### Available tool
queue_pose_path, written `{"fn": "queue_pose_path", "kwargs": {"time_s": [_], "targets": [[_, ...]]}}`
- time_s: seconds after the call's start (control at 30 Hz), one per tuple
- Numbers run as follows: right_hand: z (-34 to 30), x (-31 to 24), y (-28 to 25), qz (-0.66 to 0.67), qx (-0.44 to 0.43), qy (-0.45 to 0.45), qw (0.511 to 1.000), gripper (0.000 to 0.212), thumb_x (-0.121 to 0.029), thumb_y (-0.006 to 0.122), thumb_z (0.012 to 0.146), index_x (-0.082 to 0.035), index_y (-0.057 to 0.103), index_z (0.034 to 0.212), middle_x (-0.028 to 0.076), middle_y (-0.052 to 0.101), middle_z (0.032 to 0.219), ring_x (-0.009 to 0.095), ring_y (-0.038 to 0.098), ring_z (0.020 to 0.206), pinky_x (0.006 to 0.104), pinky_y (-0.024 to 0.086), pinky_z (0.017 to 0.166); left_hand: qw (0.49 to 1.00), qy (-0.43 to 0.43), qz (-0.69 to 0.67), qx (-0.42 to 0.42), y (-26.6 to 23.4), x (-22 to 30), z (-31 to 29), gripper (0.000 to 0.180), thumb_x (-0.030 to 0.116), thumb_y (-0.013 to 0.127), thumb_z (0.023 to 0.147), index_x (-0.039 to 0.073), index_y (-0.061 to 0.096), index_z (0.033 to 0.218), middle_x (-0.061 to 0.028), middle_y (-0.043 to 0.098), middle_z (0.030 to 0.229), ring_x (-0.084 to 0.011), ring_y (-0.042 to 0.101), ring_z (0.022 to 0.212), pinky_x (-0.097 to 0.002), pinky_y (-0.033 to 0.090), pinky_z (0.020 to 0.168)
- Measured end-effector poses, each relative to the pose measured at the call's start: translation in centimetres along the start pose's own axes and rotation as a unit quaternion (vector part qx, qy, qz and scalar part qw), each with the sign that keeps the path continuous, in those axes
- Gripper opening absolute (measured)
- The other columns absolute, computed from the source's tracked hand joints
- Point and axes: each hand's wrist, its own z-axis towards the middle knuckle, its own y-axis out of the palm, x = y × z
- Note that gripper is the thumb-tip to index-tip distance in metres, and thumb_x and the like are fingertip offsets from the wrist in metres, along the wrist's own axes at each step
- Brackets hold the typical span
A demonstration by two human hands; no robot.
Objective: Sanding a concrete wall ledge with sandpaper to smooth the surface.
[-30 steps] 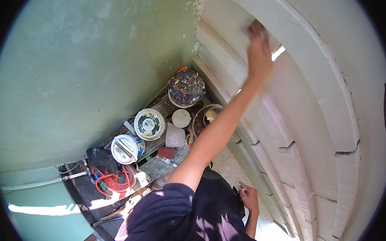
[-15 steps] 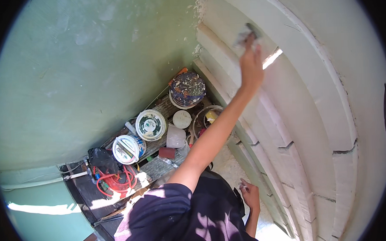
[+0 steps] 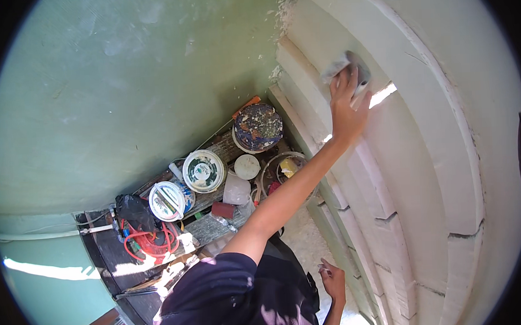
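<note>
My left hand (image 3: 348, 103) is stretched out to the upper right, fingers wrapped over a dusty grey-white sanding pad (image 3: 338, 67). It presses the pad against the pale, stepped wall (image 3: 388, 151), beside a bright sunlit slit. The pad's exact make is hard to tell under the fingers. Low down near my body, my right hand (image 3: 334, 281) hangs with its fingers curled in; something small and whitish shows at the fingertips, too small to name.
A wooden plank bench (image 3: 208, 227) at left holds a paint-crusted bucket (image 3: 258, 128), white-lidded tubs (image 3: 204, 171), a round basin (image 3: 282, 161), a red-brown block (image 3: 223, 210) and a coiled red hose (image 3: 150, 244). A green wall (image 3: 124, 99) rises behind.
My left hand and the pad have moved slightly down and to the right across the wall. My right hand is a little lower, and the whole view has shifted slightly.
</note>
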Motion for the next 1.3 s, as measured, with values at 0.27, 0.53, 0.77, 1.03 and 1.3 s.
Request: {"fn": "queue_pose_path", "kwargs": {"time_s": [0.27,0.53,0.77,1.03,1.3], "targets": [[0.7,0.5,-1.2,-0.004,0.002,0.017,1.0,0.039,-0.011,0.06,0.094,-0.006,0.067,0.132,0.02,0.075,0.11,0.028,0.075,0.094,0.0357,0.058,0.084,0.998,-0.036,-0.041,-0.007,-0.9,-1.0,1.8,0.06,0.012,0.065,0.096,-0.007,0.043,0.148,-0.0262,0.045,0.154,-0.036,0.043,0.145,-0.0383,0.034,0.117],[0.8,1.2,-1.3,-0.005,0.019,0.007,1.0,0.04,-0.011,0.06,0.093,-0.003,0.067,0.132,0.02,0.076,0.107,0.027,0.075,0.093,0.0363,0.059,0.084,0.999,-0.032,-0.007,-0.008,-1.3,-4.2,5.0,0.06,0.023,0.056,0.105,-0.001,0.035,0.155,-0.0257,0.056,0.139,-0.0298,0.057,0.128,-0.0364,0.044,0.104],[-0.6,0.9,-1.4,0.032,0.037,0.039,0.998,0.042,-0.012,0.061,0.092,-0.003,0.067,0.132,0.019,0.077,0.105,0.024,0.075,0.088,0.0348,0.058,0.082,0.993,-0.027,0.115,-0.021,-4.6,-5.2,11.5,0.052,0.015,0.054,0.104,-0.005,0.04,0.149,-0.0289,0.06,0.129,-0.0388,0.062,0.114,-0.0426,0.049,0.096],[0.8,2.0,-1.3,-0.013,0.014,-0.009,1.0,0.042,-0.013,0.061,0.091,-0.003,0.067,0.132,0.018,0.077,0.101,0.023,0.075,0.087,0.0348,0.058,0.082,0.993,-0.026,0.108,-0.039,-2.9,-4.5,9.2,0.056,0.008,0.055,0.1,-0.006,0.037,0.151,-0.0346,0.043,0.149,-0.0416,0.042,0.143,-0.0471,0.035,0.118],[1.3,3.0,-0.3,-0.046,-0.011,-0.045,0.998,0.042,-0.014,0.061,0.092,-0.003,0.066,0.133,0.018,0.077,0.102,0.021,0.074,0.087,0.0333,0.057,0.081,0.909,0.34,0.219,0.103,-1.7,-6.3,6.7,0.041,0.026,0.052,0.107,-0.011,0.057,0.12,-0.0172,0.058,0.059,-0.0318,0.059,0.052,-0.0467,0.045,0.054]]}}
